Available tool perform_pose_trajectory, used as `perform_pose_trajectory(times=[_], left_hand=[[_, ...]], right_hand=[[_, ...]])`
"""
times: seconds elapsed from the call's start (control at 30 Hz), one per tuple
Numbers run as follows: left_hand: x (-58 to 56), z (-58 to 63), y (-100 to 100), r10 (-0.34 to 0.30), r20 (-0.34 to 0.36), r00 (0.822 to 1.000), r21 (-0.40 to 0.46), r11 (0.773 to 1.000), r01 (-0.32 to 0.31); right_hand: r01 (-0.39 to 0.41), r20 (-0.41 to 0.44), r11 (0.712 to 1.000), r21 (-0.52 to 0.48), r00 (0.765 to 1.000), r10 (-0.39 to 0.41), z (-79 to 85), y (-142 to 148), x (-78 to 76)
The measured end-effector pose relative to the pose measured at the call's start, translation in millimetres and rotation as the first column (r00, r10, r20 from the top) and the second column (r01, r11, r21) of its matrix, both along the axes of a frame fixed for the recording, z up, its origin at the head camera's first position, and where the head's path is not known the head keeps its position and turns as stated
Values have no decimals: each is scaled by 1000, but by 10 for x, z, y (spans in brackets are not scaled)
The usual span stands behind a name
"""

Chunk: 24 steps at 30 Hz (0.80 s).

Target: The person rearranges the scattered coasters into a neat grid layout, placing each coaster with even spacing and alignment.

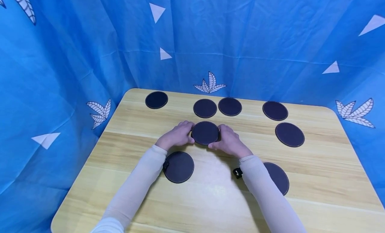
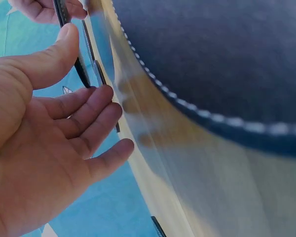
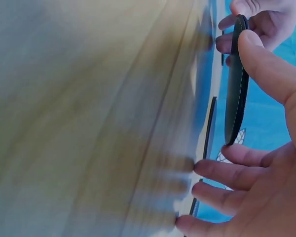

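Note:
A round dark coaster (image 1: 206,133) with a stitched rim is held off the table between both hands. My left hand (image 1: 178,135) pinches its left edge between thumb and fingers. On the opposite edge, my right hand (image 1: 231,142) grips in the same way. The right wrist view shows this coaster (image 3: 237,84) nearly edge-on, with the right thumb on one face and a fingertip at its lower edge. Beneath the left wrist lies another coaster (image 1: 180,167), seen large in the left wrist view. One more coaster (image 1: 278,178) is partly hidden by the right forearm.
Along the back of the wooden table (image 1: 120,159) lie more coasters: one at the far left (image 1: 156,100), a pair in the middle (image 1: 205,108) and two at the right (image 1: 275,110). A blue patterned curtain (image 1: 225,32) hangs behind the table and at its sides.

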<state>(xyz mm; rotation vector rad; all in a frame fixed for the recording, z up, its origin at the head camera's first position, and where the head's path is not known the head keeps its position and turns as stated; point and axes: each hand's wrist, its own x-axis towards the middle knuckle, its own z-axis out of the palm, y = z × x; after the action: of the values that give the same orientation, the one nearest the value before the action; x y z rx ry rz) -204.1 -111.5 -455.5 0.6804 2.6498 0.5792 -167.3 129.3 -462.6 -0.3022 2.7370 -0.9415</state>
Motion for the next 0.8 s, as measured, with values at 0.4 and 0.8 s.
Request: perform_pose_trajectory(times=[0.4, 0.8], left_hand=[[16, 55, -84, 33, 16, 999, 188, 981, -36], [37, 85, -135, 50, 23, 999, 182, 982, -53]], right_hand=[[40, 12, 988, -148, 999, -39, 67, -86, -5], [28, 19, 989, -148, 999, -26, 111, -134, 8]])
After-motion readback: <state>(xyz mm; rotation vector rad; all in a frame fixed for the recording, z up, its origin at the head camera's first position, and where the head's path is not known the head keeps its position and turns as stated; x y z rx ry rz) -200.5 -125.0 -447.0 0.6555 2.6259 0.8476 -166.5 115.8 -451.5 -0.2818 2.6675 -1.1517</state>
